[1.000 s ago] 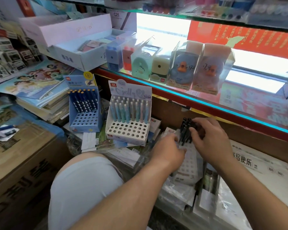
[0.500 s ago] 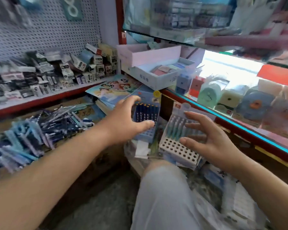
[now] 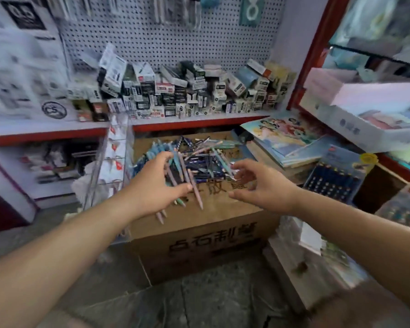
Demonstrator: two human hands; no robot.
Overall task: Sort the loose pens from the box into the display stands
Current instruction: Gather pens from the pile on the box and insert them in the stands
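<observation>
Head view, blurred by motion. The pens (image 3: 200, 158), blue, navy, pink and green, are shown heaped loose on the top of a cardboard box (image 3: 199, 235), which stands on the floor (image 3: 199, 304) below a red-edged shelf (image 3: 199, 119). A few pink pens are seen lying apart from the heap, toward the box's near edge.

The left hand (image 3: 156, 190) is held over the near left part of the heap, fingers spread wide and lightly bent, thumb stretched across the pink pens. No pen is seen gripped; whether the pens are touched cannot be told. The right hand (image 3: 263, 185) is held just right of the heap, above the printed box top, fingers spread wide and empty.

A blue stand (image 3: 336, 178), its upper rows filled with dark pens, is seen to the right of the box, beside a stack of books (image 3: 289, 145). A second stand (image 3: 402, 204) is cut off by the right edge. Small cartons (image 3: 187, 95) are piled on the shelf against a pegboard (image 3: 175, 39). A white tray (image 3: 376, 129) is set on the upper right shelf.
</observation>
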